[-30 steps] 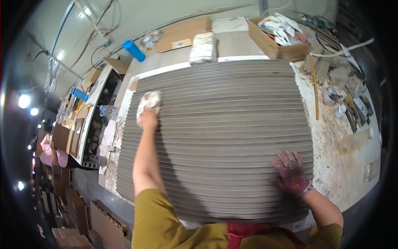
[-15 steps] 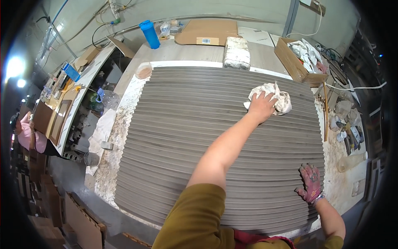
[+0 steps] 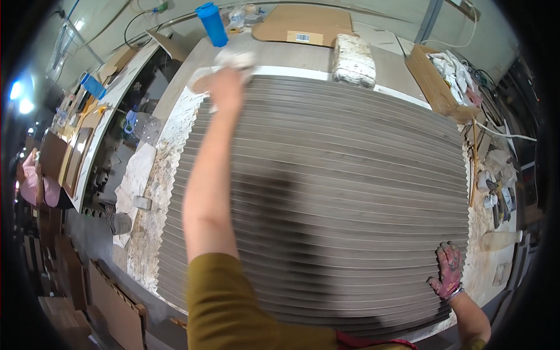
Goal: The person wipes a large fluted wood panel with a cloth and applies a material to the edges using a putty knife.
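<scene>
In the head view, a wide grey-brown ribbed panel [image 3: 361, 175] lies flat on a white, stained worktable [image 3: 153, 213], its ridges running from side to side. The bare left hand [image 3: 227, 87] reaches to the panel's far left corner with a crumpled off-white cloth [image 3: 236, 58], which overlaps the far edge and the table strip beyond. That hand is blurred, so I cannot tell how its fingers are set on the cloth, nor whether the cloth presses down or is lifted. The right hand [image 3: 448, 271], in a soiled pink-red glove, rests near the panel's right edge, fingers extended and thumb spread, gripping nothing.

The step in hand looks like wiping the ribbed face, with the cloth at the end of a row. Another pass would seem to call for the cloth laid flat, even pressure along the grooves, and the gloved palm steadying the near right side. At that far edge, the reach should stay clear of the white-crusted block [image 3: 354, 61] and the tall blue plastic bottle [image 3: 212, 25] standing beyond the panel.
</scene>
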Available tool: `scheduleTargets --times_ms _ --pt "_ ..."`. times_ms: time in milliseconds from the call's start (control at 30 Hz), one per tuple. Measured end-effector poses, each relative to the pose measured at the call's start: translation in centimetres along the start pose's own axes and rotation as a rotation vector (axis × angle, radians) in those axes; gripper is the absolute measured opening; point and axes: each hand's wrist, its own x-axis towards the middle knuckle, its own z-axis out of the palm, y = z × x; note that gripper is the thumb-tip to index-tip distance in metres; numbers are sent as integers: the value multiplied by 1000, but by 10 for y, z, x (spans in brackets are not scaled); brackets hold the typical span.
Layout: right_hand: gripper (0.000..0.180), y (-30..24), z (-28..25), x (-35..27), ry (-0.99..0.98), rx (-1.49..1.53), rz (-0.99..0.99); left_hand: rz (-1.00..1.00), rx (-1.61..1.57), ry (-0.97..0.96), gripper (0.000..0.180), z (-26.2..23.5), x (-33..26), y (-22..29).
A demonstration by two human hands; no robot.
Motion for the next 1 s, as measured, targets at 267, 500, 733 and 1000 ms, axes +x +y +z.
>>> scheduleTargets --times_ms 267,500,733,1000 --pt "84 -8 -5 -5 32 59 48 486 -388 -256 39 16 -36 196" --pt "79 13 -6 4 16 69 -37 35 -278 -238 38 4 -18 -4" --pt "89 -34 -5 33 262 436 2 76 -1243 -269 53 -127 -147 221" --pt "61 -115 -71 200 281 1809 241 33 -1419 -352 53 -152 -202 232"
